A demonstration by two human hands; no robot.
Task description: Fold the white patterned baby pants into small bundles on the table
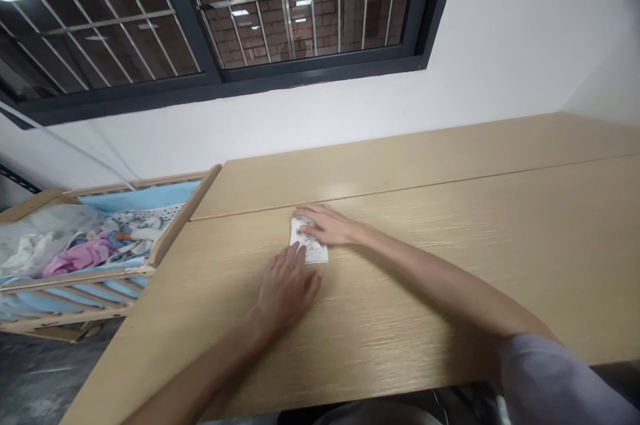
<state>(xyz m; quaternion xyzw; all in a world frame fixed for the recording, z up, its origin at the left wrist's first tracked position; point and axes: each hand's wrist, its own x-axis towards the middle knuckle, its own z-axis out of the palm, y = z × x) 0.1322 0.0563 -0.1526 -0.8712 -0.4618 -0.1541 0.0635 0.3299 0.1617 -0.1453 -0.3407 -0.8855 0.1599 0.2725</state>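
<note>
A small white rectangle with a faint printed pattern [316, 253], which looks like a folded cloth, lies flat on the wooden tabletop. Across its upper part rests my right hand [327, 223], palm down with the fingers stretched out to the left. My left hand [287, 283] is at its lower left, fingertips touching the edge and the thumb held apart. Neither hand is wrapped around anything. The fingers hide parts of the white piece, and I cannot tell its exact material.
The wide wooden table [450, 238] has a seam along its back. On the left stands a wooden crib [173, 221] with blue lining and heaped clothes, including a pink piece [83, 255]. A barred window [320, 68] is above the white wall.
</note>
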